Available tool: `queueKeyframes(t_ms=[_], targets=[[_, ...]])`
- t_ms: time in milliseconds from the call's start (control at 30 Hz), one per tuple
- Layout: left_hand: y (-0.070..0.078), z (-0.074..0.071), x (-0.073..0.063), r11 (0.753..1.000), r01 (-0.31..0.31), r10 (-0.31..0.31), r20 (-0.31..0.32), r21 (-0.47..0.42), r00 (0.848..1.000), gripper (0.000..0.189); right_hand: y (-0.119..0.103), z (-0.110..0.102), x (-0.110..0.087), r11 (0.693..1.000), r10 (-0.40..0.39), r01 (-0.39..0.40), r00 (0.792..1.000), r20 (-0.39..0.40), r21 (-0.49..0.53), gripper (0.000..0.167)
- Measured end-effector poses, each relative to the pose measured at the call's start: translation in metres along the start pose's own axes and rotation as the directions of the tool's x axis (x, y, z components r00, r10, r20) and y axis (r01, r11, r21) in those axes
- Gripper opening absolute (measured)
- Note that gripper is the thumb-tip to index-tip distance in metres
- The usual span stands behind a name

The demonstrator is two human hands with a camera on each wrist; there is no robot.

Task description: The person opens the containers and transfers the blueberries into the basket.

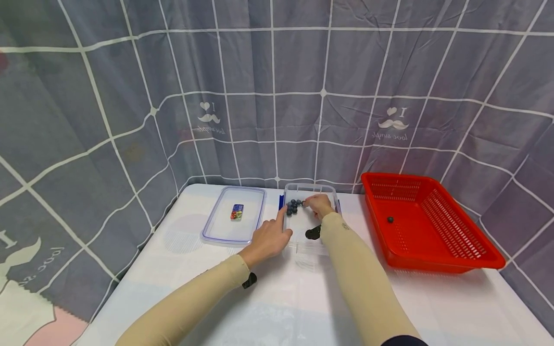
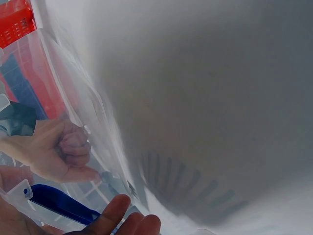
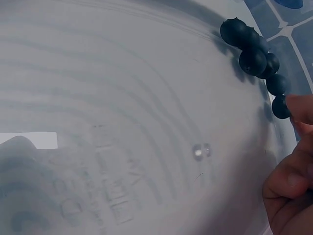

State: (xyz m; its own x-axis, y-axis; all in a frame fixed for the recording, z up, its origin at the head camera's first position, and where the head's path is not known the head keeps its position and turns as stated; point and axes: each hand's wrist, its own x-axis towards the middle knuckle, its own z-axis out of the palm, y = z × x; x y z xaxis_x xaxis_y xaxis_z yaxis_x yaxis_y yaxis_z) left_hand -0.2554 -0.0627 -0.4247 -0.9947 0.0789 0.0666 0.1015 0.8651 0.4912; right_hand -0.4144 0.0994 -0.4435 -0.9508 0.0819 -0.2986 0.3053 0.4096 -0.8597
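Note:
Several dark blueberries (image 1: 292,203) lie clustered in a clear plastic box (image 1: 309,186), toward its far left part. My right hand (image 1: 319,205) reaches into the box and pinches the blueberry (image 3: 280,107) at the end of the row with its fingertips; its other fingers are curled. My left hand (image 1: 270,239) rests at the box's left wall. Its index finger points straight toward the cluster, and whether the tip touches a berry I cannot tell. In the left wrist view its fingers are near a blue latch (image 2: 58,200), with the right hand seen through the clear plastic.
Left of the box lies a clear lid (image 1: 216,230) with a blue seal and a colourful label (image 1: 236,212). At the right stands a red perforated basket (image 1: 433,257) holding one blueberry (image 1: 390,219). A grey curtain (image 1: 298,120) hangs behind the white table (image 1: 294,307).

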Motion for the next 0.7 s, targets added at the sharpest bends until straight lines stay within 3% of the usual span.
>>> queueKeyframes(t_ms=[700], targets=[[0.0000,0.0003,-0.0009,1.000,-0.012,0.012,-0.019,-0.010,1.000,0.073,0.0057,0.0046,0.0013,0.996,-0.056,0.054,0.998,-0.028,-0.067,0.024]])
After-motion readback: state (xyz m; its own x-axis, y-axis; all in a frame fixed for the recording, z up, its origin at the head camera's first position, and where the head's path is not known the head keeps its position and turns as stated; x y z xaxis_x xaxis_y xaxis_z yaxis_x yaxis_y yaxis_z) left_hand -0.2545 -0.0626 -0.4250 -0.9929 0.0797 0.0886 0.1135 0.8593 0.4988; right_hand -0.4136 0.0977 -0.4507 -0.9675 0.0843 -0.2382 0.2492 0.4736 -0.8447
